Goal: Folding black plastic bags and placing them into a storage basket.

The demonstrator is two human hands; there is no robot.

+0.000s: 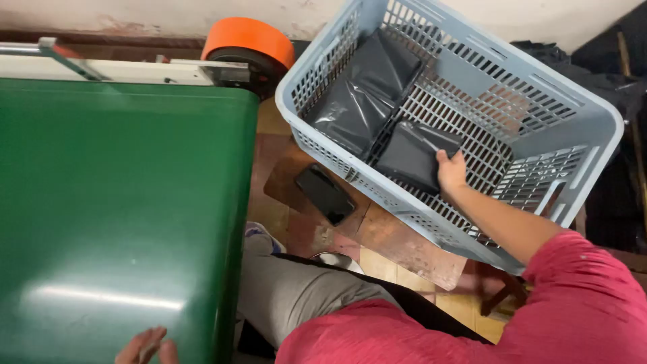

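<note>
At the near left edge, the left hand (145, 347) rests on the smooth green conveyor-like desk (114, 202); only its fingertips show, loosely spread, and they hold nothing that can be seen. At the far end of that surface sits an orange roll of tape on a black hub (248, 42), beside a pale metal rail.

Toward the middle, a dark flat phone-like slab (325, 194) lies on a worn brown board (377, 232), just under the near-left wall of the pale blue slotted plastic basket (472, 74), which stands tilted to the right of the desk. The person's grey trouser leg and pink sleeve fill the near foreground.

Inside the basket lie black plastic mailer bags: a large, crinkled one (367, 91) at the far left corner and a smaller flat black mailer bag (414, 155) nearer the middle of the floor. The right hand (451, 172) reaches over the near wall and closes on the right edge of the smaller bag, fingers curled around it.

As a judgement, the grip does best if it pinches the bag's edge fully, with the thumb on one face and the fingers on the other, and lifts it flat so the slick film neither slips nor catches in the basket's slots. Raising it clear of the near wall before swinging left would keep the tilted basket from tipping.
</note>
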